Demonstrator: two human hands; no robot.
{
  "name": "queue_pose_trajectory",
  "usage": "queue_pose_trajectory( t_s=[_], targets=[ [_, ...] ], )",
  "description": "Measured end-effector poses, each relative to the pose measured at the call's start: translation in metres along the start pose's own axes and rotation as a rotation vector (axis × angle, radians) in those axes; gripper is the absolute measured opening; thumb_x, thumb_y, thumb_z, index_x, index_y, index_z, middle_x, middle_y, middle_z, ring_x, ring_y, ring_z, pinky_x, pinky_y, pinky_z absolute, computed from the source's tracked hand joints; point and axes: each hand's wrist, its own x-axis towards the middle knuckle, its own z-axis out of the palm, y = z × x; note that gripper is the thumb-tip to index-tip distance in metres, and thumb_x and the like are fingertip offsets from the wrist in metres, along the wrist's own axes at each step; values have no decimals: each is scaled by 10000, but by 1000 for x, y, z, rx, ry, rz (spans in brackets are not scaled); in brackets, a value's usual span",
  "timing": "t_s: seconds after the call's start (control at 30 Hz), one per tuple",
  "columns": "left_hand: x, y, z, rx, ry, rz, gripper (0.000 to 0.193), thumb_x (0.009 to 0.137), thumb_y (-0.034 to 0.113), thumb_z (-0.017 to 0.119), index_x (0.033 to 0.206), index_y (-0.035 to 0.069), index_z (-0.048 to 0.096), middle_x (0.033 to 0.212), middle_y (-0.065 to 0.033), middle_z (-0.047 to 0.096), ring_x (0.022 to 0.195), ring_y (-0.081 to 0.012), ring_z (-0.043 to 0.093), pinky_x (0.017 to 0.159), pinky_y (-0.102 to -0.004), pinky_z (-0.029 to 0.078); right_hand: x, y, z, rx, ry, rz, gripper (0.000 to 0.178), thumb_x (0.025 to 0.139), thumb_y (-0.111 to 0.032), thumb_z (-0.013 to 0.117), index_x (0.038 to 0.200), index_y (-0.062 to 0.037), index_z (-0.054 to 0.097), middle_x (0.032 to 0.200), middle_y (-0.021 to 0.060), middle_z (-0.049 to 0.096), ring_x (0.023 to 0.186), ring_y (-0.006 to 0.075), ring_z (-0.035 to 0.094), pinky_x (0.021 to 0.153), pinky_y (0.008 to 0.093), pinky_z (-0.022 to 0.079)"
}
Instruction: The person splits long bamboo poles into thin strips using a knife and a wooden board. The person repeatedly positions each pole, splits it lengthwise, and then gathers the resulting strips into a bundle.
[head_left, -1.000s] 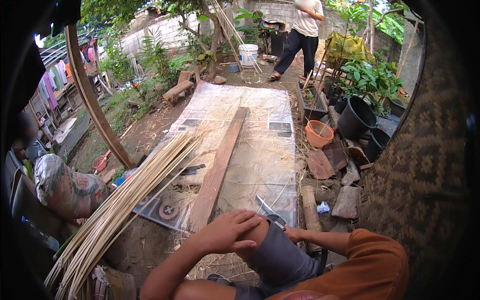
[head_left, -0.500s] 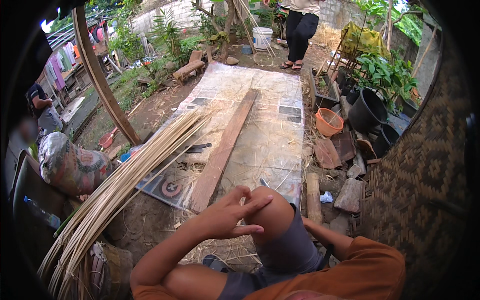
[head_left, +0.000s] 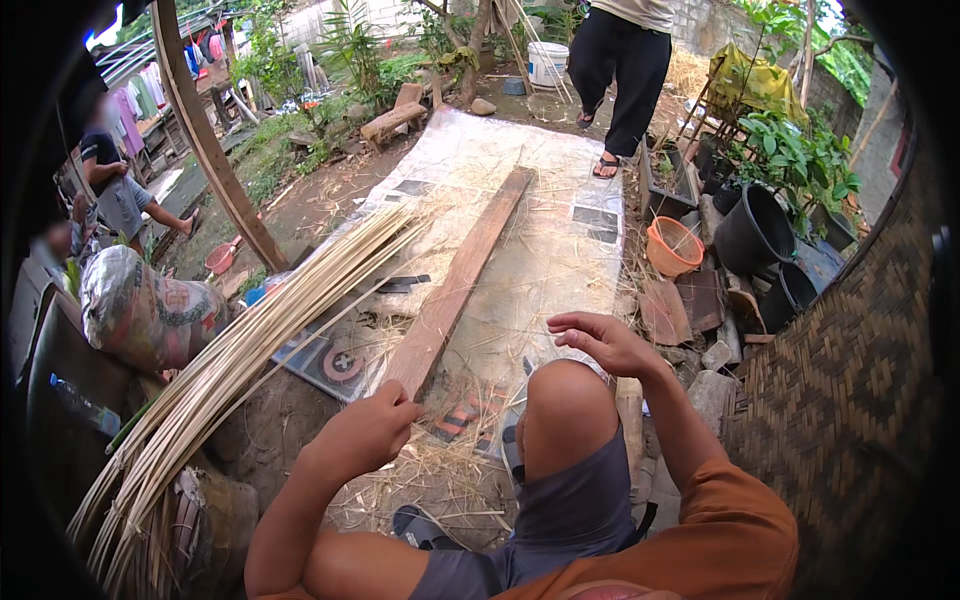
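My left hand point(head_left: 372, 432) is closed, its fingers curled, right at the near end of a long brown wooden plank point(head_left: 462, 278). Whether the fingers hold anything is hidden. Beyond it, the plank lies lengthwise on a pale printed plastic sheet point(head_left: 560, 270) strewn with straw-like shavings. My right hand point(head_left: 607, 345) hovers over my bent right knee, fingers stretched and holding nothing. To the left of the plank, a large bundle of thin split bamboo strips point(head_left: 250, 345) slants across the sheet's edge. A dark flat blade-like tool point(head_left: 403, 284) lies between bundle and plank.
Stuffed sacks point(head_left: 150, 318) stand at the left beside a wooden post point(head_left: 215, 140). Rightward are an orange pot point(head_left: 674, 247), black pots point(head_left: 755, 235), and a woven bamboo wall point(head_left: 820, 390). One person point(head_left: 622, 70) stands at the sheet's far edge; others sit at the left.
My left hand has left my knee and moved down-left to the plank's end, its fingers curling. My right hand has risen into view above the knee. The far person has stepped closer.
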Motion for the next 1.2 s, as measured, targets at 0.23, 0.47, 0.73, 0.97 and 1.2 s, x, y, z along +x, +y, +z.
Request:
queue_pose_trajectory(
  t_s=[0.23,0.47,0.73,0.97,1.2],
  targets=[
    [28,-53,61,89,-345,-106,244,853,114,631,1070,93,740,1052,-160,629,973,-350,653,857,-426,532,1,-133,4,-172,-180,-594,385,997,-196,631,1353,-53,597,1262,172,659,1128,299,666,954,394,533],
    [83,-71,108,205,-475,216,362,863,165,632,1218,111,679,1105,-156,667,1045,-340,656,924,-442,501,1,-117,42,99,-572,-622,400,1004,-239,622,1367,-77,589,1263,182,642,1152,362,634,969,404,516],
    [86,-91,161,198,-658,183,400,926,274,593,1259,54,591,1170,-182,673,1101,-344,651,970,-460,478,38,-32,99,-505,-446,-490,364,1012,-288,568,1295,-59,566,1106,214,652,979,410,665,856,475,550],
    [93,-95,152,179,-696,149,453,925,299,619,1316,77,560,1215,-181,668,1157,-326,640,1010,-473,448,44,-29,111,-523,-565,-512,394,1013,-320,550,1296,-47,554,1007,215,650,865,412,672,745,480,554],
    [78,-98,142,133,-670,82,510,906,313,650,1333,58,536,1258,-197,651,1134,-336,653,1012,-473,453,50,-39,119,-521,-615,-485,370,948,-321,627,1205,-61,569,983,212,644,919,407,662,781,485,540]
  ],
)
